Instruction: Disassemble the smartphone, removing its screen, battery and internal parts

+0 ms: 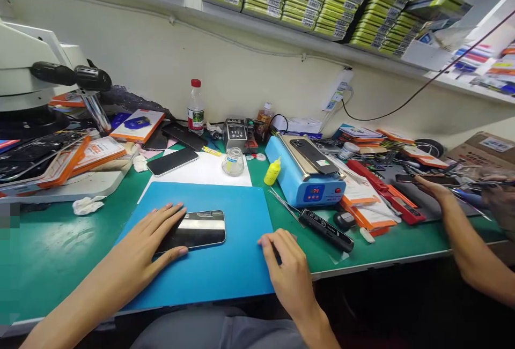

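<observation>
A dark smartphone lies on the blue mat, its glossy face reflecting a pale band. My left hand covers its left end, thumb along the near edge and fingers by the far edge, holding it against the mat. At the mat's right edge is my right hand, fingers curled and thumb pressed in. A small dark bit shows between those fingers, too hidden to name. Nearest to that hand on the right are a black pen-shaped electric tool and metal tweezers.
Behind the mat stand a glass jar, another phone and a yellow dropper bottle. A blue heating plate carries a phone. A microscope rises at left. At far right, another person's arm reaches over the bench.
</observation>
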Demonstrator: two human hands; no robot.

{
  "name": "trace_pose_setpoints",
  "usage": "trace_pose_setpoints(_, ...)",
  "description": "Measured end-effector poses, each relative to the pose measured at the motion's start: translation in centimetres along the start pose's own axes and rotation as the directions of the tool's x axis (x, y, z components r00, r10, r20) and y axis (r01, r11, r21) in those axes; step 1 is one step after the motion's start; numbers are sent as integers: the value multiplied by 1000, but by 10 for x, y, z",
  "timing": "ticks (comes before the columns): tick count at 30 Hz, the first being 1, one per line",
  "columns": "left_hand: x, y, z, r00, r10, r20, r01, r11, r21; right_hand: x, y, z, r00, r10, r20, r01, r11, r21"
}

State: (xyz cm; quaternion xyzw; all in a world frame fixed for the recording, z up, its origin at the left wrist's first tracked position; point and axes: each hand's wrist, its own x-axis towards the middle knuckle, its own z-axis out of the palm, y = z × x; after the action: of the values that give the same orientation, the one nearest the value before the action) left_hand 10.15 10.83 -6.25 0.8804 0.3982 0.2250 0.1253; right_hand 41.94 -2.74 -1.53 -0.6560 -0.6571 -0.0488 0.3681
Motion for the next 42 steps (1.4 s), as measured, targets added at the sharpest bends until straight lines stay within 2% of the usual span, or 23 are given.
trace_pose_setpoints(4,0,-1,1,996,-86,-24,85,995,-44,-9,9,2,999,22,-35,-23,999,-47)
trace_pose_setpoints(7,0,1,-1,988,-147,-54,145,988,-47,-13,26,-15,991,91,-96,-102,988,-116)
trace_pose_setpoints(8,0,3,-3,987,-149,-67,146,988,-39,-14,34,-23,992,90,-85,-101,985,-142)
trace_pose_setpoints(12,0,16,-17,986,-115,-123,111,993,-37,-6,64,-47,998,-20,59,30,984,-175)
trace_pose_setpoints(15,0,28,-29,985,-86,-147,73,993,-92,6,75,-49,975,-166,151,204,936,-286)
trace_pose_setpoints(17,1,35,-34,985,-79,-151,57,987,-149,12,77,-44,964,-226,139,261,902,-344)
trace_pose_setpoints(19,4,44,-36,991,-88,-102,65,975,-214,16,78,-39,967,-240,83,253,893,-373)
trace_pose_setpoints(23,15,54,-36,989,-29,142,62,969,-239,15,84,-34,975,-218,35,214,901,-378)
trace_pose_setpoints(24,18,53,-37,984,-2,179,41,975,-219,16,85,-35,974,-222,41,221,901,-374)
trace_pose_setpoints(26,18,46,-41,982,-2,190,36,984,-177,19,84,-37,971,-234,53,237,908,-345)
trace_pose_setpoints(29,9,32,-46,987,-71,143,90,987,-134,35,63,-31,983,-180,38,184,962,-200)
trace_pose_setpoints(30,5,29,-47,988,-83,131,99,987,-123,43,49,-25,989,-140,39,144,983,-116)
trace_pose_setpoints(32,-2,27,-47,989,-103,110,115,987,-109,60,15,-8,987,-99,123,89,992,88)
trace_pose_setpoints(33,-4,28,-47,988,-118,97,128,986,-106,69,-4,4,976,-113,187,80,982,173)
trace_pose_setpoints(35,-4,30,-46,988,-140,70,147,983,-106,83,-39,28,932,-223,285,137,946,294)
trace_pose_setpoints(37,-2,32,-45,991,-124,45,128,986,-110,92,-64,50,895,-291,338,180,928,325)
trace_pose_setpoints(39,0,32,-45,996,-87,32,91,989,-115,94,-75,65,880,-307,363,181,923,341)
trace_pose_setpoints(42,1,30,-46,997,-66,39,71,988,-138,90,-71,73,894,-263,364,134,929,345)
